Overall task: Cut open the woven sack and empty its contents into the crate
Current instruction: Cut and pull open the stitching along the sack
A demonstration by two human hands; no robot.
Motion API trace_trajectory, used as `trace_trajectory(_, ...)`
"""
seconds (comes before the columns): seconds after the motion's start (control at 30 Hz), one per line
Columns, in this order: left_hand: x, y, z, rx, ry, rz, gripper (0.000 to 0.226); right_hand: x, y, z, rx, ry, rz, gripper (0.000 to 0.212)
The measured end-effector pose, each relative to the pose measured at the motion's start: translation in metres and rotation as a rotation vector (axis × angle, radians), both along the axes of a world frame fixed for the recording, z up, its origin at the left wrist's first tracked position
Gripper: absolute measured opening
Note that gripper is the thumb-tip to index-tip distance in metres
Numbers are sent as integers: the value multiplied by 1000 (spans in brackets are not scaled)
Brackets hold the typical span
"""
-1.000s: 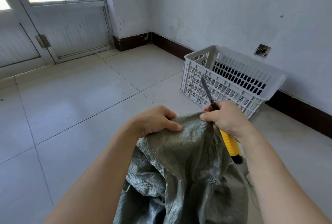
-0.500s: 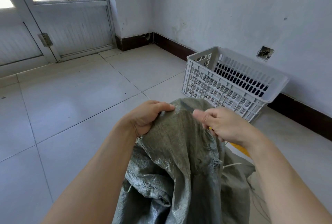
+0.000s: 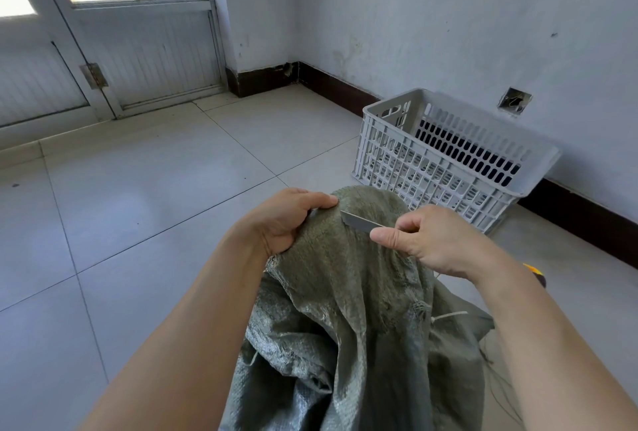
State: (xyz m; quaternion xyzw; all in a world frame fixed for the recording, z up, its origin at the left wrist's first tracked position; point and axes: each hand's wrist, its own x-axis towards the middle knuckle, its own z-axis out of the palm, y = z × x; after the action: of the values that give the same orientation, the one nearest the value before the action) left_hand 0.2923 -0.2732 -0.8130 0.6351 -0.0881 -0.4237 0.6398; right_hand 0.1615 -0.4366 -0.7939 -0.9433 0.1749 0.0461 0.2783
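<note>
Fingers (image 3: 319,201) of your left hand (image 3: 286,220) bunch the woven sack (image 3: 345,292) on the floor (image 3: 172,189) near the crate (image 3: 448,168); your right hand (image 3: 431,240) clasps the knife (image 3: 359,222). Hidden moments ago, it now meets the fabric: the cut looks ready to start.

Curled: left hand (image 3: 284,220), right hand (image 3: 433,240).
</note>
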Motion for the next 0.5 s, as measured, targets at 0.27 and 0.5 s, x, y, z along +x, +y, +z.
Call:
trace_trajectory(0.27, 0, -2, 1, 13, -8, 5, 18, -2, 0, 4, -1, 10, -10, 50)
trace_trajectory(0.5, -3, -2, 4, 6, -6, -36, 20, 0, 3, 3, -46, -10, -24, 57)
